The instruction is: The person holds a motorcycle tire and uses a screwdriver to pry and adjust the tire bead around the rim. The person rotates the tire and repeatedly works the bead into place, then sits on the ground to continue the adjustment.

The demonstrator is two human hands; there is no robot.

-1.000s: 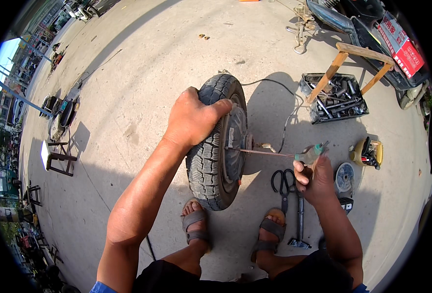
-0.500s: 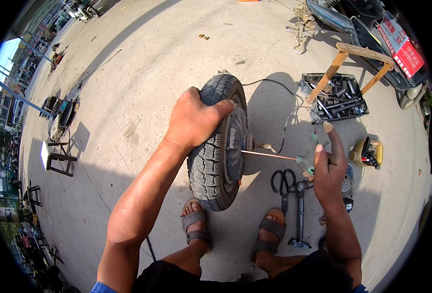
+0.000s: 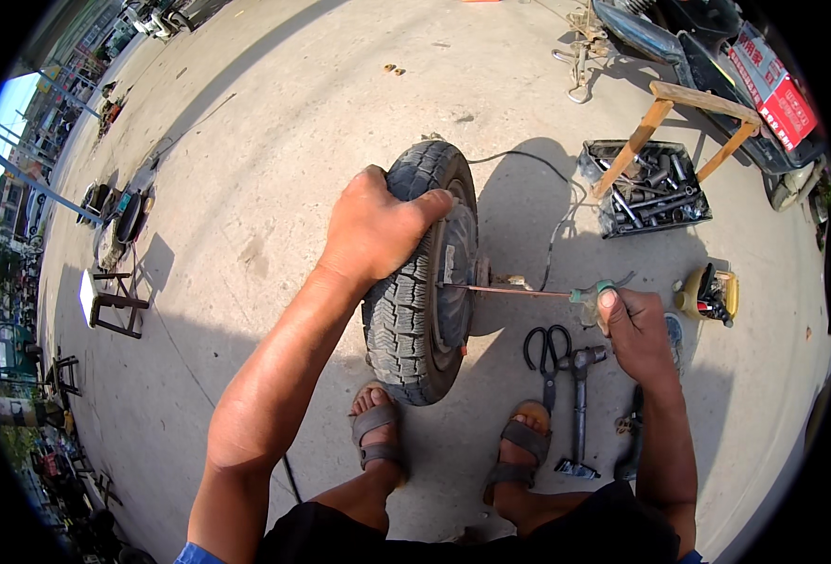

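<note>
A wheel (image 3: 401, 324) with a black treaded tyre and a grey hub stands upright between my feet. My left hand (image 3: 374, 224) grips its top left side, thumb laid over the rim onto the hub side. In my right hand (image 3: 643, 331) is a screwdriver (image 3: 589, 294) with a translucent green handle, the fingers closed round it. Its long thin shaft runs level to the left, and the tip meets the hub's side face. From the hub sticks out an axle (image 3: 511, 280), with a black cable trailing away behind it.
Black-handled scissors (image 3: 547, 362) and a hammer-like metal tool (image 3: 580, 404) lie by my right foot. Farther right stand a yellow container (image 3: 709, 293) and a black tray (image 3: 664, 221) of sockets and wrenches under a wooden frame (image 3: 702, 101). A small stool (image 3: 115, 303) is at left.
My right hand has closed round the screwdriver's handle, where its index finger was stretched out before. The handle has turned and shifted slightly upward; my left hand stays on the wheel.
</note>
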